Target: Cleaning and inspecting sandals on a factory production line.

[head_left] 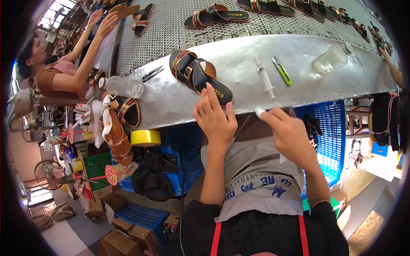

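Note:
A black slide sandal (200, 74) with striped, gold-trimmed crossed straps lies on the metal bench, its heel toward me. My left hand (215, 121) has the heel between its thumb and fingers, with fingertips resting on the insole. Off to the right, at the bench's front edge, my right hand (288, 133) is closed around a small white wad of cloth or tissue (259, 112), apart from the sandal. Beyond that hand a clear syringe (265, 77) and green-handled thread snips (281, 71) lie on the metal. Part of the heel is hidden under my left fingers.
More sandals (218, 16) sit on a mesh-patterned conveyor belt (162, 38) behind the metal bench (239, 55). Two clear bottles (332, 59) and dark snips (152, 74) lie on the bench. At left, a co-worker (64, 77) handles a tan sole; another person's arm (392, 66) reaches in at right.

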Action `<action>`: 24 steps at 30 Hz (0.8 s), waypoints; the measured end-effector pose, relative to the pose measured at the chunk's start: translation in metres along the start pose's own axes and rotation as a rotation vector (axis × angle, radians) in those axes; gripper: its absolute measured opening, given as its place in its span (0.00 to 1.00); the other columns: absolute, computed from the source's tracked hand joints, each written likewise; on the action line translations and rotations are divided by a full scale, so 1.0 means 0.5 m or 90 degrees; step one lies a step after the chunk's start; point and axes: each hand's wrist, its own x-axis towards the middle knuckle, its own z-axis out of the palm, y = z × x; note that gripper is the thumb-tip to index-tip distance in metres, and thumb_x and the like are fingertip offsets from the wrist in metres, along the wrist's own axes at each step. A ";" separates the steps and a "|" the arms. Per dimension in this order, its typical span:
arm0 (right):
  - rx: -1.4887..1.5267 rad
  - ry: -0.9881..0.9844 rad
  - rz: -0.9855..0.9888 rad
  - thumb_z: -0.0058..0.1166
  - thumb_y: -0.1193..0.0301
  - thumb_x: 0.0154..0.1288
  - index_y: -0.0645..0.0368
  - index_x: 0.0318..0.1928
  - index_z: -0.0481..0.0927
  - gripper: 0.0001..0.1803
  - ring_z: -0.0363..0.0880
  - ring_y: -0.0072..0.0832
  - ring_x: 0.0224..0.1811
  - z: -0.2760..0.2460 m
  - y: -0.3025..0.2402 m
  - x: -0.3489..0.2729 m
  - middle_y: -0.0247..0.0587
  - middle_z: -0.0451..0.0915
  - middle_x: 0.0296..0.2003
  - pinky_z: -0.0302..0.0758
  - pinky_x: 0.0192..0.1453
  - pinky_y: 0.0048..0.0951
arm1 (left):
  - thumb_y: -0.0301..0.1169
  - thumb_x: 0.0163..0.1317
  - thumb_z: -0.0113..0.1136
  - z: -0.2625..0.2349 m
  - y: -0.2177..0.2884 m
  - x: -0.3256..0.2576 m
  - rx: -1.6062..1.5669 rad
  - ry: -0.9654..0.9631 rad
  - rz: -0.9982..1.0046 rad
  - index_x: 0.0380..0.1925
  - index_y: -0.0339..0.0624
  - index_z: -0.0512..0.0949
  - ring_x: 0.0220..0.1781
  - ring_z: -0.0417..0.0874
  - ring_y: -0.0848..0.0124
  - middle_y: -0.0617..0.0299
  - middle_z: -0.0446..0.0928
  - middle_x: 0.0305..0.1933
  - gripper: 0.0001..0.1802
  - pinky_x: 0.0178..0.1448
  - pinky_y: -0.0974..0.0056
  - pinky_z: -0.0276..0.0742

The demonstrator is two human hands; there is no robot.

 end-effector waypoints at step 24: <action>1.180 -0.246 0.320 0.54 0.73 0.63 0.67 0.47 0.79 0.13 0.60 0.12 0.16 0.233 0.199 -0.199 0.37 0.79 0.29 0.53 0.18 0.17 | 0.48 0.61 0.67 0.026 -0.021 -0.016 0.078 0.041 0.000 0.69 0.43 0.64 0.64 0.71 0.53 0.51 0.71 0.61 0.41 0.68 0.49 0.63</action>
